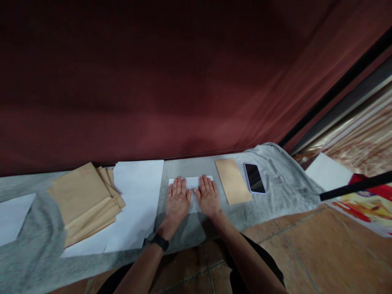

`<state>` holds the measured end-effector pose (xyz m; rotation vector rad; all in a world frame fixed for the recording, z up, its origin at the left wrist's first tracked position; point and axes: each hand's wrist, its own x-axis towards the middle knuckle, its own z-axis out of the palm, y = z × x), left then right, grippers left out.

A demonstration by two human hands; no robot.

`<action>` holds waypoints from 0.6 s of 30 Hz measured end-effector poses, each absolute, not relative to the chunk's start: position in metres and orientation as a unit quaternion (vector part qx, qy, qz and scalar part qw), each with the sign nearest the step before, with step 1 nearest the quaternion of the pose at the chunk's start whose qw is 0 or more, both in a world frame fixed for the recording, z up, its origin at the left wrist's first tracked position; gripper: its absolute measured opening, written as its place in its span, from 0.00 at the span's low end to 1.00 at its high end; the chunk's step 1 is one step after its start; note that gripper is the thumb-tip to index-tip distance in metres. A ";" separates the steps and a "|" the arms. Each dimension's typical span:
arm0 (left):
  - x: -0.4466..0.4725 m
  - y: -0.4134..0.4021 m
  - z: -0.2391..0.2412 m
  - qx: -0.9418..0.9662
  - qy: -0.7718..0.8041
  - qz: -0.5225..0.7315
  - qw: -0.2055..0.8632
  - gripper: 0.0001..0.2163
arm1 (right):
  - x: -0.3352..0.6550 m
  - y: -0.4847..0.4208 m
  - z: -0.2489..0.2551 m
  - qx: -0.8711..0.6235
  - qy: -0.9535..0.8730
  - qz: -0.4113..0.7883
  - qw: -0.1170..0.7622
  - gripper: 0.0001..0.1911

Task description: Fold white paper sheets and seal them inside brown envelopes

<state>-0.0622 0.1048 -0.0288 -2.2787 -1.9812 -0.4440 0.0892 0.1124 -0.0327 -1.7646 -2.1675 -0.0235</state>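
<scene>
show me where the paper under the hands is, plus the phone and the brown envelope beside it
Paper [192, 183]: head view, on its bare upper middle
Phone [255, 178]: head view, on the middle of its dark screen
Envelope [233, 182]: head view, on the middle of its brown face

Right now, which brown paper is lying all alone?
The brown paper between the right hand and the phone; the others form a pile beyond the left hand.

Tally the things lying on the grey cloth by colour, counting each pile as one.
Brown: 2 (envelope pile, lone envelope)
White: 3 (paper pile, piece under left hand and right hand, far-left sheet)
Black and lilac: 1 (phone)
Total: 6
</scene>
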 end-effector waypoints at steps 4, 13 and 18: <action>-0.067 0.103 -0.032 -0.738 -0.655 -0.152 0.047 0.28 | 0.097 0.110 -0.036 -0.627 -0.761 -0.017 0.165 0.33; -0.076 0.094 -0.037 -0.728 -0.663 -0.171 0.041 0.30 | 0.106 0.105 -0.041 -0.626 -0.757 -0.019 0.185 0.35; -0.080 0.089 -0.033 -0.729 -0.667 -0.150 0.039 0.31 | 0.109 0.102 -0.042 -0.625 -0.756 -0.030 0.191 0.35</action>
